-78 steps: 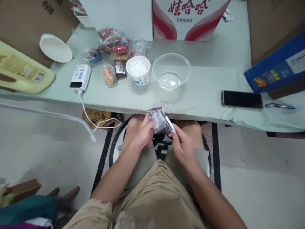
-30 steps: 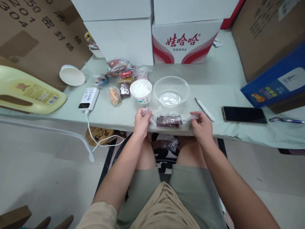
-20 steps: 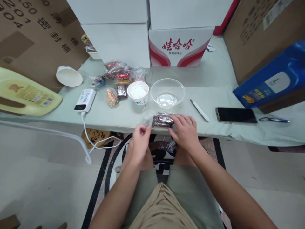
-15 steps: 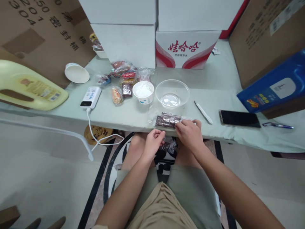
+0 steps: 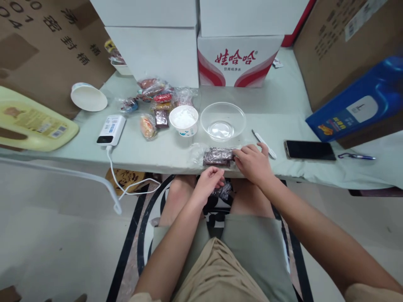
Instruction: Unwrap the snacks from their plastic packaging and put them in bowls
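A flat, dark brown block in clear plastic wrap (image 5: 218, 156) lies near the front edge of the table. My right hand (image 5: 253, 162) is at its right end, thumb and fingers pinched on the wrap. Just in front of the block, at the table edge, is my left hand (image 5: 210, 180). Its fingers are curled together, and whatever they may hold is hidden. Below it, between my knees, another crumpled clear wrap with something dark in it (image 5: 224, 191) shows in part. A clear plastic bowl (image 5: 223, 121) and a paper cup with white stuff inside (image 5: 185, 121) stand behind the block.
Several wrapped pieces (image 5: 157, 94) lie left of the cup. A white power bank (image 5: 111, 131) with cable, a tipped paper bowl (image 5: 89, 97) and a yellow jug (image 5: 34, 121) are further left. A craft knife (image 5: 263, 144), phone (image 5: 310, 150), pen (image 5: 355, 157) and blue bottle (image 5: 355, 100) are right. Boxes stand behind.
My view has shifted slightly to the right. The wrapped block now lies straighter, its top more in line with the table edge. Both hands stay close to it.
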### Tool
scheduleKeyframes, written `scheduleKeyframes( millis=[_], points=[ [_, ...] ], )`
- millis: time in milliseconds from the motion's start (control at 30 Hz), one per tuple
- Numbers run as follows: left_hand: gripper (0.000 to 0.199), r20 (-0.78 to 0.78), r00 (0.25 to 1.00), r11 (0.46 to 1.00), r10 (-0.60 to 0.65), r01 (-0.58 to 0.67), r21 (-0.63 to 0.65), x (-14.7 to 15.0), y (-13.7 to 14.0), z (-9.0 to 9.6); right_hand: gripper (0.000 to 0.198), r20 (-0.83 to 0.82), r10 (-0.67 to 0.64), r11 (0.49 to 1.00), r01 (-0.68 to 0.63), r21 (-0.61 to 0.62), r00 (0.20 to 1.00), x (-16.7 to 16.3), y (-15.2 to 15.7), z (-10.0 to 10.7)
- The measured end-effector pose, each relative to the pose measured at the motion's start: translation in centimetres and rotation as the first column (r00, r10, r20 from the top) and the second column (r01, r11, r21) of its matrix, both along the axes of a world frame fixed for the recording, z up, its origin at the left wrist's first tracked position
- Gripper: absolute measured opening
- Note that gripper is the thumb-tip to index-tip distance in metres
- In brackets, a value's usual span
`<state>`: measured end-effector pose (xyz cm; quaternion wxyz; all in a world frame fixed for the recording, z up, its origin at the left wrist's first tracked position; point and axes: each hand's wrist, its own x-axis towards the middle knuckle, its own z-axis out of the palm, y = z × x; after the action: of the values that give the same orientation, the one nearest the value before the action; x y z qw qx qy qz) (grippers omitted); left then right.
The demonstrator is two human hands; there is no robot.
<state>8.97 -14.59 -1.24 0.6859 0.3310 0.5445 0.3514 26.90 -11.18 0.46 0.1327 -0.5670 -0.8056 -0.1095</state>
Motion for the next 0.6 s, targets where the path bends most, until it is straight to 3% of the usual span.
scheduleKeyframes(
  millis=[200,267,333,400,500,567,600],
  points=[
    [0.032,-0.037,0.999,1.000,-0.004,0.005,0.029,0.0,0.8,0.2,0.019,-0.097,0.041,0.998,-0.035,0.061,0.994,0.6,0.2,1.3],
    [0.029,-0.089,0.995,0.997,0.037,-0.030,0.076,-0.2,1.2,0.6,0.016,-0.172,0.005,0.999,-0.012,-0.037,0.985,0.8,0.8,2.3],
    [0.032,-0.150,0.985,0.990,0.081,-0.062,0.127,-0.6,1.5,0.8,0.013,-0.267,-0.147,0.977,0.097,-0.192,0.953,0.9,1.7,3.2],
    [0.031,-0.245,0.963,0.978,0.113,-0.064,0.198,-1.0,1.9,1.0,0.009,-0.424,-0.343,0.912,0.188,-0.366,0.839,1.1,2.7,3.6],
    [0.020,-0.485,0.872,0.966,0.069,0.064,0.252,-0.9,2.2,1.3,0.010,-0.660,-0.578,0.771,0.057,-0.634,0.480,1.3,4.0,3.2],
    [0.043,-0.622,0.781,0.963,-0.050,0.202,0.177,-0.2,2.4,1.5,0.018,-0.679,-0.679,0.698,-0.041,-0.715,0.279,1.6,4.0,2.4],
    [0.052,-0.661,0.743,0.960,-0.105,0.250,0.128,0.3,2.4,1.6,0.021,-0.679,-0.690,0.699,-0.011,-0.715,0.249,1.8,3.8,2.1]
  ],
)
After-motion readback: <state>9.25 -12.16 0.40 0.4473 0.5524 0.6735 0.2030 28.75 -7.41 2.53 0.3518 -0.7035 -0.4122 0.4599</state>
